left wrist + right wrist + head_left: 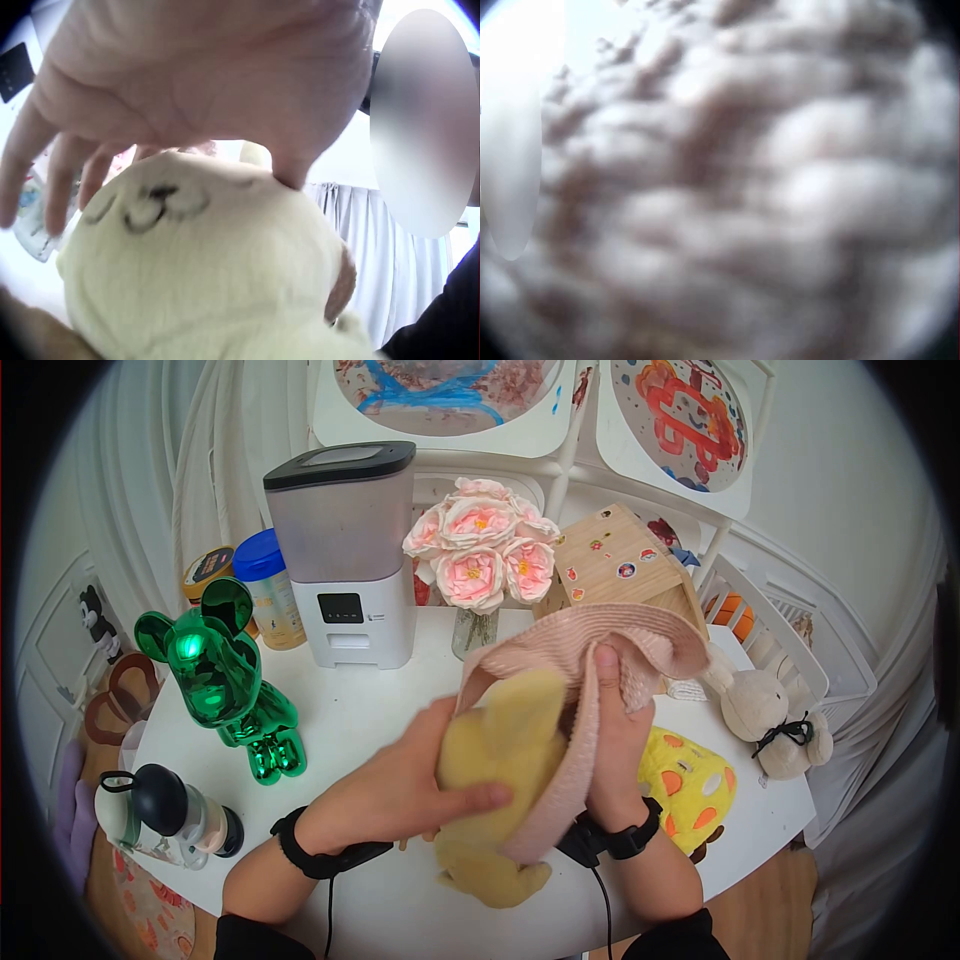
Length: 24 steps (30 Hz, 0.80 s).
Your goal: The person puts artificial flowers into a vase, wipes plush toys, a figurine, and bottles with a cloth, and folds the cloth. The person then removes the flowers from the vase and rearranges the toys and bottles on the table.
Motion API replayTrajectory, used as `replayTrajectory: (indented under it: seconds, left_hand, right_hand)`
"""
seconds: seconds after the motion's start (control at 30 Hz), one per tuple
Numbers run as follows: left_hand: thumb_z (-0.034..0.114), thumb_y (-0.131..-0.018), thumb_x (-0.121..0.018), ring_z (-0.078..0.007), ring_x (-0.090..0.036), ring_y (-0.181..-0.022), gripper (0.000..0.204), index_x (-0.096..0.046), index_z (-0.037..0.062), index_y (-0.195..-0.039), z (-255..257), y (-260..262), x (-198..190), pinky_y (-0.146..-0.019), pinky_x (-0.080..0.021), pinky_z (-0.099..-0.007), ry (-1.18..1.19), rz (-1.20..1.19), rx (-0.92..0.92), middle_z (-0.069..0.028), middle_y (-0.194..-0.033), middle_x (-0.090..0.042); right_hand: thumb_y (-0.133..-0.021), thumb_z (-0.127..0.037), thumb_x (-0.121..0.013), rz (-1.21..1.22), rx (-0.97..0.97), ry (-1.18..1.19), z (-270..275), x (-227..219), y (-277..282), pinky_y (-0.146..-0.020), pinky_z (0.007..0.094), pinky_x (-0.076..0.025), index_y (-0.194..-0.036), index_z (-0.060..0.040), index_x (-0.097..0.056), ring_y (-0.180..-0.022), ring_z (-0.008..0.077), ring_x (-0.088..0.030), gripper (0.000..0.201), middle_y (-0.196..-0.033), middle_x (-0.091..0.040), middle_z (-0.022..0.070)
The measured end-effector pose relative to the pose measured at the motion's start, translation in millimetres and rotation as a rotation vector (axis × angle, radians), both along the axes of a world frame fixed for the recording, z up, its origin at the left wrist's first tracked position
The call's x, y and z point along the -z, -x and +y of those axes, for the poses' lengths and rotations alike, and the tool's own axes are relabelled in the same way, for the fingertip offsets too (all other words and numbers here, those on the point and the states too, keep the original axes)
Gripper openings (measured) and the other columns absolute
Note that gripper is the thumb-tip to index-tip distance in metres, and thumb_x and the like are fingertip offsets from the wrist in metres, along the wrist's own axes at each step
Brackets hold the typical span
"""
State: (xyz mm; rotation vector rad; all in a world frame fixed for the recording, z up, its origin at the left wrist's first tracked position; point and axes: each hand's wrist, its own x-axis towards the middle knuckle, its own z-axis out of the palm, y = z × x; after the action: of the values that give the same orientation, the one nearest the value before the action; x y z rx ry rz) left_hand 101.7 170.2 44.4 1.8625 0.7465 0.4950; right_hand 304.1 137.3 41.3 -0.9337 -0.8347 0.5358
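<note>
My left hand point(400, 770) grips a pale yellow plush toy point(490, 760) over the middle of the table, its thumb across the toy. In the left wrist view the plush's stitched nose and mouth face the camera, below the palm point(210, 75). My right hand point(618, 745) pinches the brim of a pink woven sun hat point(675, 640), thumb on top. The hat's brim hangs around the plush's upper right side and hides part of it. Blurred hat weave point(780, 187) fills the right wrist view.
A shiny green bear figure point(215, 670) and a dark-lidded bottle point(190, 810) stand left. Behind are a pet feeder point(355, 560), a blue-lidded tub point(268, 585), pink flowers point(480, 540) and a wooden box point(610, 555). A spotted yellow plush point(695, 780) and a beige plush point(770, 710) lie right.
</note>
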Motion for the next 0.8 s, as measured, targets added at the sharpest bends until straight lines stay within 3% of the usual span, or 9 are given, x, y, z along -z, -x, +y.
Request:
replayTrajectory:
  seconds: [0.17,0.27,0.4,0.47,0.53,0.6,0.63,0.77,0.8]
  left_hand:
    - [0.035,-0.088,-0.076,-0.0191,-0.063,-0.106,0.082,-0.031,-0.0013,-0.146,-1.1,-12.9,7.0,-0.093,-0.051,-0.0323,-0.062,-0.331,0.073,-0.0148,-0.129,-0.056]
    - [0.024,-0.091,-0.070,-0.0171,-0.060,-0.114,0.067,-0.037,-0.0003,-0.144,12.3,-2.8,2.2,-0.097,-0.050,-0.0313,0.091,-0.235,0.007,-0.0128,-0.129,-0.058]
    - [0.013,-0.095,-0.058,-0.0180,-0.058,-0.118,0.055,-0.038,0.0021,-0.144,19.4,5.2,-7.1,-0.099,-0.048,-0.0325,0.202,-0.516,-0.241,-0.0105,-0.131,-0.057]
    - [0.015,-0.096,-0.055,-0.0194,-0.055,-0.122,0.056,-0.034,0.0022,-0.146,17.5,5.1,-10.5,-0.102,-0.046,-0.0344,0.113,-0.677,-0.286,-0.0117,-0.135,-0.054]
    - [0.016,-0.091,-0.053,-0.0202,-0.053,-0.124,0.062,-0.032,0.0016,-0.148,10.3,2.8,-6.1,-0.104,-0.044,-0.0347,0.055,-0.631,-0.273,-0.0125,-0.139,-0.051]
    - [0.017,-0.084,-0.054,-0.0214,-0.052,-0.126,0.069,-0.032,0.0009,-0.148,4.3,3.7,5.8,-0.103,-0.043,-0.0347,-0.205,-0.520,-0.257,-0.0123,-0.140,-0.051]
    - [0.015,-0.076,-0.055,-0.0213,-0.050,-0.127,0.077,-0.032,0.0007,-0.148,3.9,11.1,7.3,-0.104,-0.042,-0.0347,-0.042,-0.513,-0.224,-0.0109,-0.138,-0.052]
    - [0.015,-0.076,-0.056,-0.0202,-0.051,-0.125,0.070,-0.038,0.0013,-0.142,2.1,21.1,7.4,-0.103,-0.042,-0.0352,0.049,-0.443,-0.186,-0.0092,-0.134,-0.052]
    - [0.018,-0.079,-0.060,-0.0192,-0.053,-0.122,0.064,-0.042,0.0019,-0.138,0.5,10.8,-0.4,-0.102,-0.043,-0.0345,-0.102,-0.567,-0.133,-0.0086,-0.131,-0.052]
  right_hand:
    - [-0.101,-0.026,-0.062,0.053,-0.045,-0.021,-2.5,-3.8,10.6,-0.093,0.0288,-0.047,-0.122,0.0023,-0.060,-0.105,0.0136,-0.059,0.035,-0.116,-0.065,0.0061]
    - [-0.101,-0.023,-0.061,0.132,-0.054,-0.115,-5.6,-11.2,5.1,-0.091,0.0291,-0.048,-0.121,0.0019,-0.060,-0.104,0.0136,-0.059,0.032,-0.115,-0.065,0.0066]
    - [-0.103,-0.021,-0.057,0.074,-0.061,-0.266,-16.7,-22.7,-5.0,-0.088,0.0286,-0.050,-0.119,0.0018,-0.060,-0.103,0.0124,-0.059,0.028,-0.113,-0.064,0.0077]
    - [-0.100,-0.024,-0.062,0.004,-0.166,-0.172,-28.5,-21.4,-3.7,-0.089,0.0314,-0.050,-0.119,0.0031,-0.059,-0.102,0.0164,-0.061,0.034,-0.110,-0.065,0.0104]
    - [-0.093,-0.031,-0.071,-0.529,-0.525,0.025,-28.7,-20.3,3.4,-0.096,0.0365,-0.047,-0.129,0.0039,-0.053,-0.110,0.0235,-0.059,0.053,-0.120,-0.060,0.0159]
    - [-0.089,-0.033,-0.074,-0.620,-0.383,-0.090,-20.8,-14.4,17.3,-0.100,0.0383,-0.044,-0.134,0.0040,-0.048,-0.116,0.0263,-0.056,0.064,-0.127,-0.055,0.0178]
    - [-0.086,-0.034,-0.077,-0.716,-0.244,-0.200,-18.1,-11.9,21.5,-0.104,0.0401,-0.042,-0.140,0.0040,-0.042,-0.121,0.0291,-0.053,0.074,-0.133,-0.050,0.0198]
    - [-0.086,-0.032,-0.077,-0.598,-0.424,-0.118,-24.3,-8.3,17.1,-0.107,0.0414,-0.038,-0.147,0.0028,-0.034,-0.130,0.0294,-0.046,0.082,-0.143,-0.040,0.0198]
    - [-0.086,-0.031,-0.077,-0.485,-0.495,-0.083,-26.3,-8.0,17.4,-0.106,0.0407,-0.039,-0.146,0.0029,-0.035,-0.129,0.0280,-0.047,0.081,-0.142,-0.042,0.0190]
